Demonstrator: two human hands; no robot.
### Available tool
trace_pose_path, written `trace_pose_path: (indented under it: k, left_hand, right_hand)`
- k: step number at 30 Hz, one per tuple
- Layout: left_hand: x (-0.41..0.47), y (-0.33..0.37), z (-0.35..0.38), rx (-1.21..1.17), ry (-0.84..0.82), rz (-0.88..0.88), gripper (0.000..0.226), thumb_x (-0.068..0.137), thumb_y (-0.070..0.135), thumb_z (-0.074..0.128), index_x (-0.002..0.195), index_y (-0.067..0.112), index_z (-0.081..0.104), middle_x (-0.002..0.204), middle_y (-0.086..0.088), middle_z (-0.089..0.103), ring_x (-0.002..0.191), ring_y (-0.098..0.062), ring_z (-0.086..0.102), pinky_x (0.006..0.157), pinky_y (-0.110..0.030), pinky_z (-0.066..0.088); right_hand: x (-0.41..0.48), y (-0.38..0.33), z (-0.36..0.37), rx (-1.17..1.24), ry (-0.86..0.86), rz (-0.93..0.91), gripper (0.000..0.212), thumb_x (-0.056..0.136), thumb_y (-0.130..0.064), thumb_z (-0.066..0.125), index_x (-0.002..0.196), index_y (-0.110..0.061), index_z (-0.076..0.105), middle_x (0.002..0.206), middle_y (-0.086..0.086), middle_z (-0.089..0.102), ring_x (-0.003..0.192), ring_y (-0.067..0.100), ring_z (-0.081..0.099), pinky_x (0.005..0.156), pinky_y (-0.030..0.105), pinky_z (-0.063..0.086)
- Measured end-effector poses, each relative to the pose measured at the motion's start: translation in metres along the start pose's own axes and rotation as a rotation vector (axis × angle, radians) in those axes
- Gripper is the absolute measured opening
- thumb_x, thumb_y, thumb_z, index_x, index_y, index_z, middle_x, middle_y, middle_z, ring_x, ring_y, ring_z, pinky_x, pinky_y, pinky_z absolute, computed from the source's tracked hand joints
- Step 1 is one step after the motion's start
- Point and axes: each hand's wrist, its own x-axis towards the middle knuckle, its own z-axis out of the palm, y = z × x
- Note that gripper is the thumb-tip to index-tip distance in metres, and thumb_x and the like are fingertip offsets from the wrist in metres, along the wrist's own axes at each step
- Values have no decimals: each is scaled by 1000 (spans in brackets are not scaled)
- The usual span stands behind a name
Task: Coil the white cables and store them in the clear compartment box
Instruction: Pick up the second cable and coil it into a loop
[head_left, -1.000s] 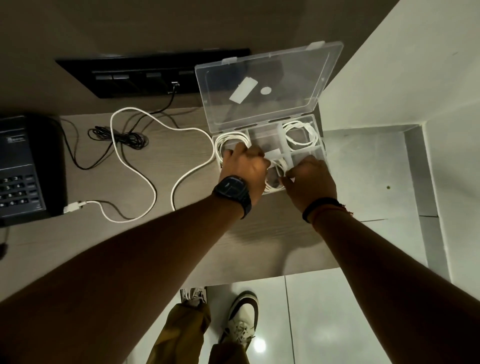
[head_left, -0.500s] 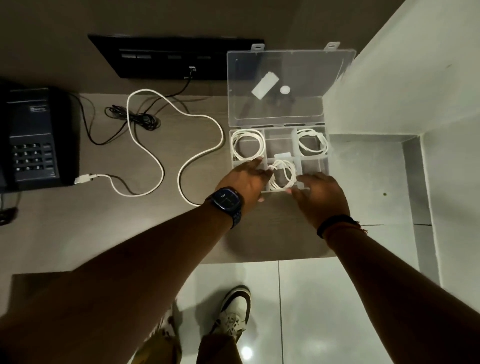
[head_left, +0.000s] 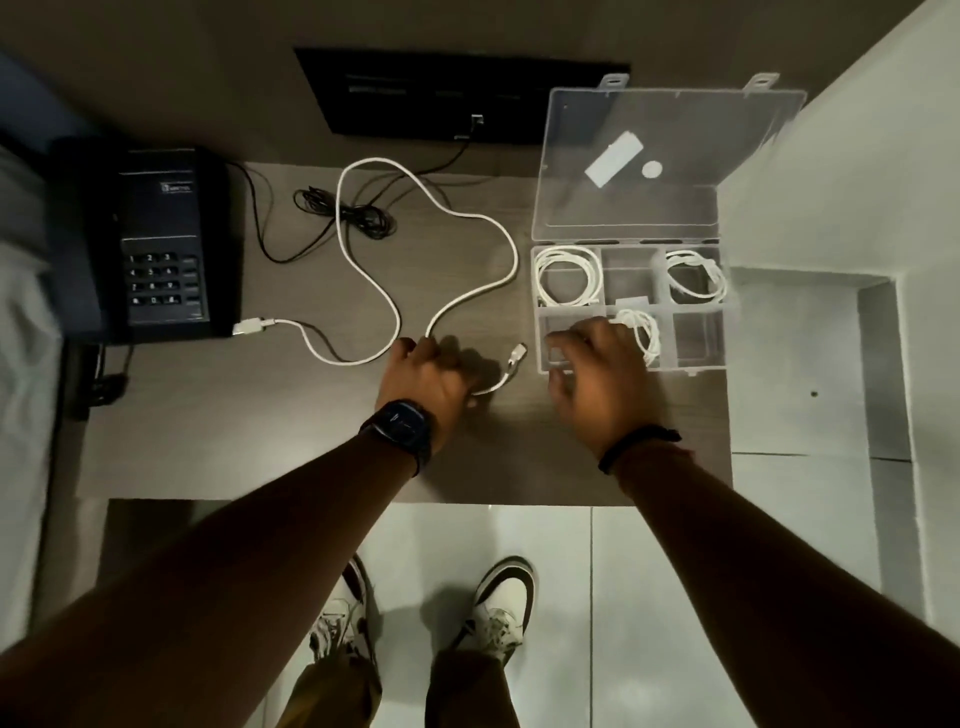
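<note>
A clear compartment box (head_left: 698, 366) lies open at the desk's right end, its lid (head_left: 649, 161) standing up behind. Three coiled white cables sit in it: back left (head_left: 569, 275), back right (head_left: 693, 278) and front middle (head_left: 641, 330). A long loose white cable (head_left: 363, 218) snakes across the desk. My left hand (head_left: 428, 376) is closed on this cable near its right end, whose plug (head_left: 517, 353) sticks out beside the hand. My right hand (head_left: 597, 374) hovers over the box's front left corner, fingers spread, holding nothing.
A black desk phone (head_left: 156, 239) sits at the left. A bundled black cord (head_left: 358, 213) runs to a black wall socket panel (head_left: 457, 96). The desk's front edge (head_left: 311, 499) is near my body; my shoes stand on the tiled floor below.
Both hands have drawn back from the box's compartments. My left hand moved left onto the loose white cable and closed on its end. The view shifted, showing more of the desk.
</note>
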Motion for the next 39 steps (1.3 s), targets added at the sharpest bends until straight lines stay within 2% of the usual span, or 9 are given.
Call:
trace_pose_path:
  k: [5, 11, 15, 18, 22, 27, 31, 36, 39]
  left_hand:
    - [-11, -8, -19, -96, 136, 202, 23, 75, 14, 73, 97, 10, 69, 81, -15, 73, 81, -37, 66, 84, -42, 49]
    - [-25, -28, -106, -268, 219, 289, 16, 80, 7, 67, 96, 7, 67, 75, -15, 70, 67, -37, 64, 72, -39, 51]
    - [-45, -47, -194, -370, 244, 258, 9, 89, 23, 57, 94, 17, 63, 85, -4, 67, 77, -25, 62, 69, -32, 48]
    - [-67, -67, -274, -416, 263, 140, 30, 94, 45, 42, 85, 20, 58, 83, 0, 60, 77, -22, 59, 67, -31, 44]
    - [-94, -82, -429, -529, 524, 36, 41, 90, 54, 28, 60, 28, 36, 60, 5, 44, 62, -21, 49, 62, -33, 39]
    - [-136, -56, -636, -811, 971, 40, 52, 88, 54, 34, 52, 17, 33, 49, 8, 32, 47, -9, 30, 51, -30, 27]
    - [-186, -15, -761, -1047, 1060, 251, 53, 85, 54, 41, 46, 21, 30, 46, 12, 24, 47, -7, 24, 47, -17, 27]
    - [-238, 27, -844, -915, 1072, 358, 60, 94, 45, 43, 40, 23, 27, 39, 9, 23, 44, -10, 18, 47, -24, 19]
    - [-262, 45, -874, -803, 1103, 395, 60, 92, 48, 46, 42, 21, 27, 38, 10, 23, 41, -9, 17, 42, -18, 19]
  right_hand:
    - [10, -33, 9, -68, -224, -144, 56, 63, -13, 65, 118, -7, 59, 122, 18, 55, 117, 37, 48, 99, 45, 37]
    - [17, -92, -46, 143, -177, -134, 34, 70, -4, 53, 103, -4, 59, 104, 19, 63, 97, 36, 58, 87, 40, 49]
    - [33, -137, -136, 184, -128, -164, 17, 74, 3, 45, 82, -9, 56, 85, 16, 63, 79, 33, 59, 69, 32, 44]
    - [39, -168, -229, 169, -47, -134, 23, 77, 5, 43, 72, -17, 47, 71, 10, 53, 68, 26, 50, 64, 33, 39]
    - [38, -229, -380, 289, 59, -121, 22, 85, -7, 49, 63, -9, 50, 60, 16, 53, 61, 30, 51, 61, 40, 42]
    - [-5, -340, -550, 1163, -291, -72, 48, 92, -31, 42, 47, -21, 29, 38, -6, 19, 33, 10, 13, 35, 14, 14]
    - [-67, -406, -669, 1855, -458, -472, 47, 92, -39, 36, 49, -21, 30, 45, -5, 11, 38, 11, 8, 34, 21, 8]
    - [-120, -466, -772, 2015, -32, -976, 21, 95, -26, 42, 87, -13, 56, 51, -6, 31, 39, 7, 23, 35, 18, 27]
    - [-116, -480, -813, 1879, 494, -949, 4, 94, -11, 43, 96, -13, 46, 62, -2, 45, 46, 10, 32, 44, 21, 32]
